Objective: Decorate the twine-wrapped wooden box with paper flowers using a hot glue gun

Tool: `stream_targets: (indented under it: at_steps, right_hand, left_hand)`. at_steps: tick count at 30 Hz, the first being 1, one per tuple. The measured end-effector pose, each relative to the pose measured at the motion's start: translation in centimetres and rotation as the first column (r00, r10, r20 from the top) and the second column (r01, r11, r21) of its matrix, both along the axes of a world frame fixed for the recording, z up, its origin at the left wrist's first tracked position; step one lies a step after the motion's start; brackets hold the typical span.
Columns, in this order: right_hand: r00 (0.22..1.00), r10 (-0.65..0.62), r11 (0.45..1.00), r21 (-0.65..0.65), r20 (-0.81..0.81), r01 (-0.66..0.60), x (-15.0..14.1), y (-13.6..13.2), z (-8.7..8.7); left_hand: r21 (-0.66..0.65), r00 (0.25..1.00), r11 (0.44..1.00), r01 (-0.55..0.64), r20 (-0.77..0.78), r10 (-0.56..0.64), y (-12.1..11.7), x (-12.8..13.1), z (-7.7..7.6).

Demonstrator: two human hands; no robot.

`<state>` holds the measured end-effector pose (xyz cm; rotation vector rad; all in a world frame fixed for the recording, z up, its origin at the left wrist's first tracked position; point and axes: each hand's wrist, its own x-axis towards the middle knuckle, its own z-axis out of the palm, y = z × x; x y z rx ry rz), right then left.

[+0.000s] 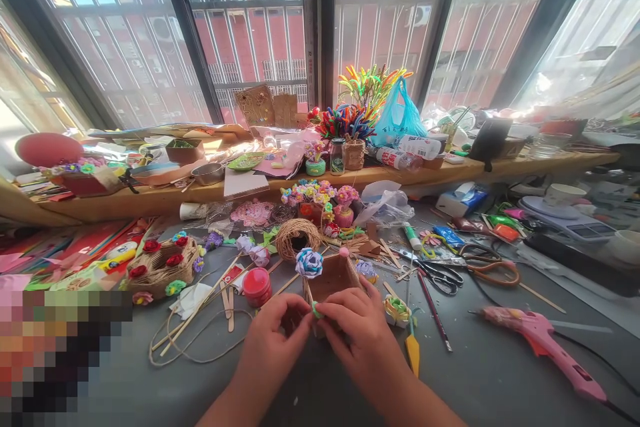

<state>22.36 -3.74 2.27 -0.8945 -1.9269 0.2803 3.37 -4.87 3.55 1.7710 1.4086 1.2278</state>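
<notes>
In the middle of the desk, my left hand (277, 333) pinches the thin stem of a blue and white paper flower (309, 263), which stands upright above the fingers. My right hand (357, 327) is closed at the same spot, its fingertips on a small green strip (316, 310) wrapped round the stem. What lies inside the grips is mostly hidden. Just behind both hands sits an open brown cardboard box (336, 275) with a pink ball at one corner. A yellow and white paper flower (397, 310) lies to the right of my right hand.
A red tub (257, 285), a twine coil (299, 239) and wooden sticks lie around the hands. Scissors (437, 273), a dark red pencil (435, 310) and a pink glue gun (547, 343) are on the right. A flower-trimmed twine basket (164, 267) stands at left.
</notes>
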Motion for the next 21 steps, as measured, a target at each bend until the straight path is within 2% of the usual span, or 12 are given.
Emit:
stream_targets:
  at_steps: [1, 3, 5, 10, 15, 18, 21]
  right_hand:
    - [1.0, -0.003, 1.0, -0.001, 0.001, 0.003, 0.0, 0.0, 0.0]
    - [1.0, -0.005, 1.0, -0.002, 0.005, 0.005, 0.0, 0.0, -0.1]
    - [1.0, -0.005, 1.0, -0.004, 0.0, 0.005, 0.0, 0.1, -0.2]
    - [1.0, -0.001, 1.0, -0.022, -0.009, 0.001, -0.1, 0.0, -0.1]
    - [1.0, -0.004, 1.0, -0.015, -0.023, 0.004, -0.2, 0.0, 0.0]
    - [1.0, -0.027, 1.0, 0.013, -0.012, 0.028, 0.6, 0.2, -0.1]
    - [0.994, -0.11, 0.994, 0.026, 0.0, 0.11, 2.7, 0.5, -0.4]
  left_hand:
    - [0.139, 0.997, 0.99, 0.022, -0.074, -0.012, -0.1, -0.1, -0.1]
    - [0.356, 0.98, 0.929, 0.097, -0.2, -0.026, -0.4, -0.3, -0.2]
    - [0.448, 0.967, 0.886, 0.121, -0.255, -0.004, -0.6, -0.6, -0.2]
    - [0.471, 0.974, 0.882, -0.006, -0.196, 0.111, -0.7, -1.2, -0.6]
    - [0.399, 0.975, 0.911, 0.103, -0.223, -0.012, -0.3, -0.5, -0.7]
    - [0.379, 0.981, 0.92, 0.099, -0.193, -0.026, 0.1, -0.1, -0.7]
    - [0.339, 0.98, 0.936, 0.091, -0.198, -0.023, 0.2, -0.1, -0.6]
